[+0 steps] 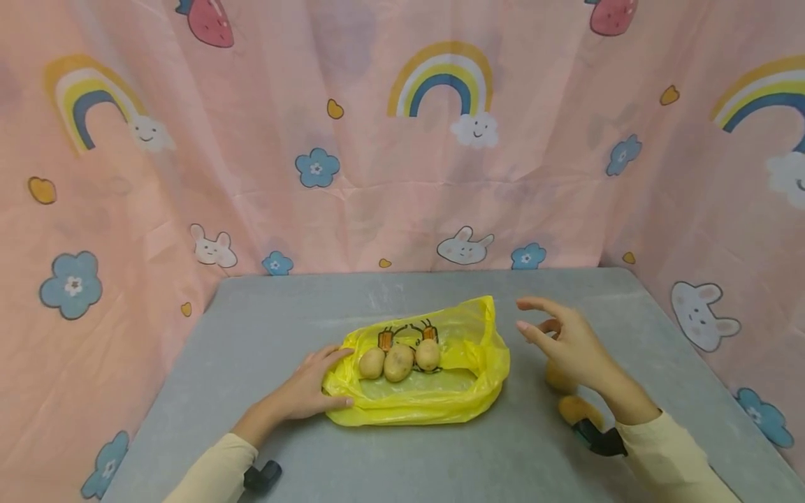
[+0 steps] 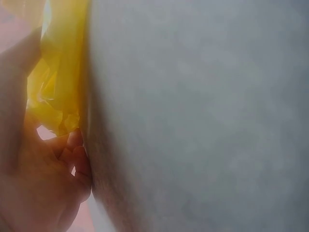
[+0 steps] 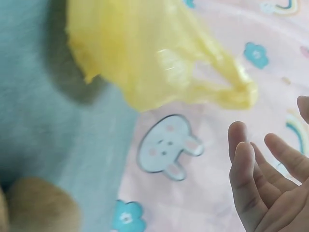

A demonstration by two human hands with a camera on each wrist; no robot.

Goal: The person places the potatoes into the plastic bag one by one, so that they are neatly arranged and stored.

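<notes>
A yellow plastic bag (image 1: 415, 412) lies spread on the table with its mouth open, and three potatoes (image 1: 399, 362) sit in a row inside it. At the bag's left end, my left hand (image 1: 314, 384) grips the edge, thumb in front and fingers behind; the left wrist view shows the yellow film between them. My right hand (image 1: 569, 342) is raised to the right of the bag, apart from it, fingers loosely bent and holding nothing. Beneath the right wrist, two more potatoes (image 1: 575, 409) rest on the table, partly hidden by the hand and the wrist camera.
The grey table (image 1: 402, 461) runs back to a pink printed curtain (image 1: 390, 195), which also closes off both sides. Black wrist cameras (image 1: 263, 477) are strapped on both forearms. The bag's right handle (image 3: 241, 94) stands up near the right fingertips.
</notes>
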